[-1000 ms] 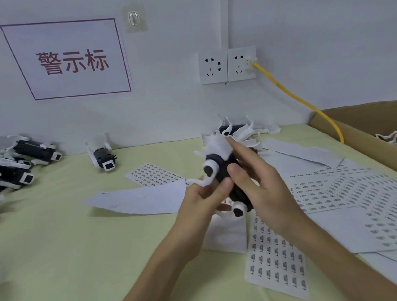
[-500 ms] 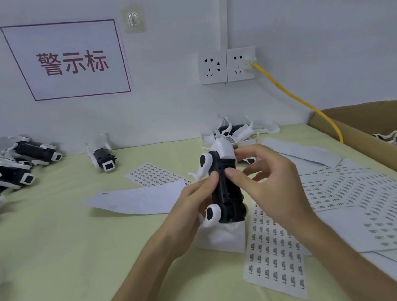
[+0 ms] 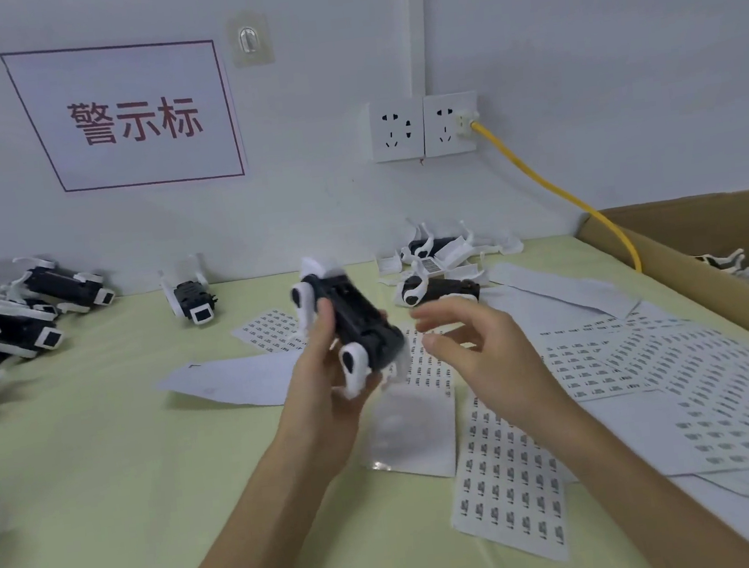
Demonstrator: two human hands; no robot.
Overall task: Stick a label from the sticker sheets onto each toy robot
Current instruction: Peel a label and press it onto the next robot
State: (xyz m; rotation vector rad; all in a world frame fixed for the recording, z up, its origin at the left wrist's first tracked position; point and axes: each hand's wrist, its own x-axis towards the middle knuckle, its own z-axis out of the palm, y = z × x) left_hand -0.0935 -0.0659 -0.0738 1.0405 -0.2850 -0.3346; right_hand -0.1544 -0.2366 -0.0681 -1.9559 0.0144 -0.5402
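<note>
Toy robot (image 3: 354, 328): black body, white legs, gripped in left hand (image 3: 325, 397) and held up off the table (image 3: 102, 455), tilted, underside facing up. Left fingers curled round the body, thumb on the near side. Right hand (image 3: 479, 356) just beside it, not touching, fingers loosely bent and a bit spread, thumb apart from forefinger. Kinda blurry, so can't tell if a label is on a fingertip. Sticker sheets (image 3: 508, 492) spread flat under and to the right of both hands. More robots (image 3: 18, 324) piled at the left edge, one alone (image 3: 190, 298) by the wall, a few more (image 3: 436, 272) behind the hands. Cardboard box (image 3: 689, 276) at far right, yellow cable (image 3: 553, 188) running down behind it.
</note>
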